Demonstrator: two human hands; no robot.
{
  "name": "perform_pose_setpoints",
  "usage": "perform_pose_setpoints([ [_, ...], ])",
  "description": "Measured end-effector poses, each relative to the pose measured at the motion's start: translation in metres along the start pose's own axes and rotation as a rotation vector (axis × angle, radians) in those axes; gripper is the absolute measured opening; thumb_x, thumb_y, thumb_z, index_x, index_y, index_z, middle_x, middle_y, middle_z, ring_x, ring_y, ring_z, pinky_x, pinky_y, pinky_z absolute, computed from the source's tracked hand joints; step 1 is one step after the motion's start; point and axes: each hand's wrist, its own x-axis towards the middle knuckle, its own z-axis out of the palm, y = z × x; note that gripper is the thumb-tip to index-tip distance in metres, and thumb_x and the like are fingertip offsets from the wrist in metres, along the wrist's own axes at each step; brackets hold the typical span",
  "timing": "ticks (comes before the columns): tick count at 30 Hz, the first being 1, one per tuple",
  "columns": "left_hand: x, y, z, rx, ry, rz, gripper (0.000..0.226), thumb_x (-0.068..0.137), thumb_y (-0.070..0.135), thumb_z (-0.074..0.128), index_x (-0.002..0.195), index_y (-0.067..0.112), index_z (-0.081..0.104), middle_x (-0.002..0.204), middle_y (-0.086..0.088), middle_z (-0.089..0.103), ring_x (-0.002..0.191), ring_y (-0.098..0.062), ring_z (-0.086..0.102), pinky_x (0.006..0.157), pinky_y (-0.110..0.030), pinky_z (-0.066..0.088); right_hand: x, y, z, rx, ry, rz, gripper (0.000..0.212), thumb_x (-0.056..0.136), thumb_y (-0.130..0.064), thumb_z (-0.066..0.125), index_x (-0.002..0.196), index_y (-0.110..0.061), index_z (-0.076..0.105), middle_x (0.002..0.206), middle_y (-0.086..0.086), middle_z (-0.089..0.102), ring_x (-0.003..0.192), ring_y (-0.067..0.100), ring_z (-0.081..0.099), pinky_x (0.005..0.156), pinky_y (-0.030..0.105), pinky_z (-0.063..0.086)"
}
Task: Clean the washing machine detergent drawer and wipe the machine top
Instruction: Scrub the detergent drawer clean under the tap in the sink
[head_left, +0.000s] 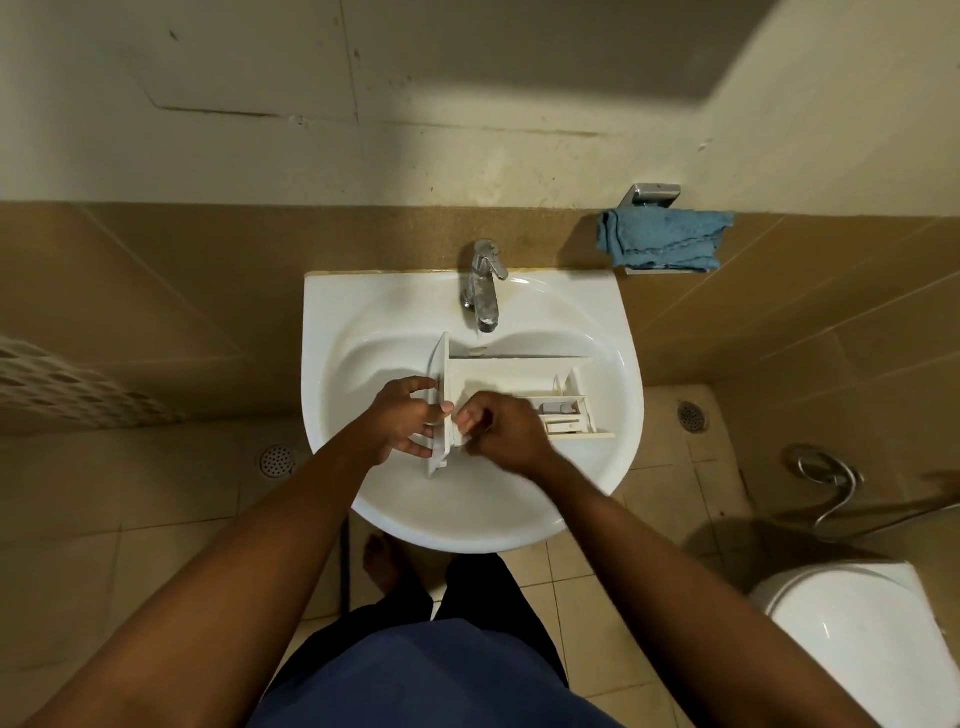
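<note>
The white detergent drawer (511, 375) lies across the basin of the white sink (597, 322), its front panel to the left and its compartments to the right. My left hand (408, 415) grips the front panel, fingers curled round its edge. Over the near left compartment my right hand (501, 428) is curled into a fist; what it holds, if anything, is hidden. The chrome tap (484, 286) stands above the drawer with a thin stream of water at its spout. A blue cloth (662, 240) hangs on a wall holder to the right of the sink.
A toilet (852, 623) stands at the lower right, with a spray hose (831, 483) on the wall above it. Two floor drains (276, 460) (692, 415) flank the sink. My bare foot (382, 564) is under the basin on the tan tiles.
</note>
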Motion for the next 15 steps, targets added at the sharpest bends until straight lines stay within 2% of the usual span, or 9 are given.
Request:
perform_pose_setpoints([
  [1,0.0,0.0,0.0,-0.003,-0.005,-0.002,0.059,0.089,0.015,0.08,0.142,0.021,0.055,0.117,-0.019,0.072,0.098,-0.034,0.074,0.076,-0.054,0.064,0.008,-0.003,-0.012,0.148,-0.025,0.101,0.027,0.071,0.008,0.08,0.087,-0.014,0.078,0.082,-0.003,0.076,0.075,0.012,0.073,0.074,0.029,0.061],
  [4,0.0,-0.001,-0.001,-0.011,-0.009,-0.006,0.06,0.089,0.017,0.081,0.143,0.022,0.055,0.118,-0.019,0.071,0.098,-0.034,0.073,0.075,-0.052,0.065,0.044,-0.011,-0.043,0.606,0.151,0.336,0.014,0.087,0.008,0.069,0.094,-0.001,0.076,0.08,0.015,0.075,0.07,0.03,0.072,0.066,0.036,0.062],
  [5,0.001,-0.002,-0.001,-0.016,-0.008,-0.007,0.06,0.089,0.017,0.081,0.143,0.022,0.055,0.118,-0.019,0.071,0.098,-0.034,0.072,0.073,-0.05,0.065,0.058,-0.014,-0.051,0.731,0.206,0.379,0.013,0.09,0.007,0.066,0.099,0.003,0.074,0.078,0.017,0.073,0.07,0.031,0.07,0.068,0.036,0.062],
  [7,0.0,-0.002,-0.001,-0.02,-0.005,-0.009,0.061,0.089,0.018,0.081,0.143,0.022,0.055,0.118,-0.018,0.071,0.1,-0.036,0.073,0.066,-0.045,0.065,0.084,-0.02,-0.062,0.899,0.253,0.441,0.013,0.096,-0.003,0.063,0.1,0.006,0.072,0.076,0.014,0.072,0.072,0.03,0.07,0.083,0.045,0.063],
  [9,0.001,-0.003,-0.001,-0.014,0.004,-0.007,0.06,0.088,0.019,0.081,0.143,0.023,0.056,0.117,-0.018,0.071,0.1,-0.036,0.073,0.061,-0.041,0.064,0.103,-0.028,-0.067,1.105,0.195,0.492,0.028,0.104,-0.017,0.056,0.11,0.008,0.067,0.089,0.019,0.074,0.074,0.029,0.073,0.091,0.05,0.061],
  [11,0.001,-0.003,-0.001,-0.009,0.013,-0.004,0.059,0.089,0.02,0.081,0.143,0.024,0.056,0.116,-0.016,0.071,0.1,-0.036,0.073,0.061,-0.04,0.063,0.114,-0.037,-0.063,1.28,0.121,0.554,0.046,0.108,-0.024,0.043,0.133,0.013,0.054,0.113,0.031,0.067,0.084,0.037,0.074,0.087,0.051,0.061],
  [12,0.001,-0.003,0.0,-0.006,0.014,-0.002,0.059,0.089,0.02,0.08,0.143,0.025,0.056,0.116,-0.015,0.071,0.1,-0.035,0.073,0.061,-0.04,0.064,0.117,-0.04,-0.061,1.302,0.089,0.57,0.047,0.108,-0.023,0.036,0.131,0.015,0.054,0.108,0.032,0.068,0.082,0.037,0.075,0.084,0.049,0.063],
  [15,0.001,-0.003,0.0,-0.011,0.017,-0.003,0.06,0.089,0.02,0.08,0.144,0.026,0.055,0.115,-0.013,0.071,0.099,-0.032,0.073,0.062,-0.04,0.064,0.116,-0.049,-0.051,1.306,0.023,0.591,0.045,0.107,-0.018,0.028,0.101,0.009,0.063,0.079,0.02,0.074,0.073,0.029,0.077,0.078,0.039,0.063],
])
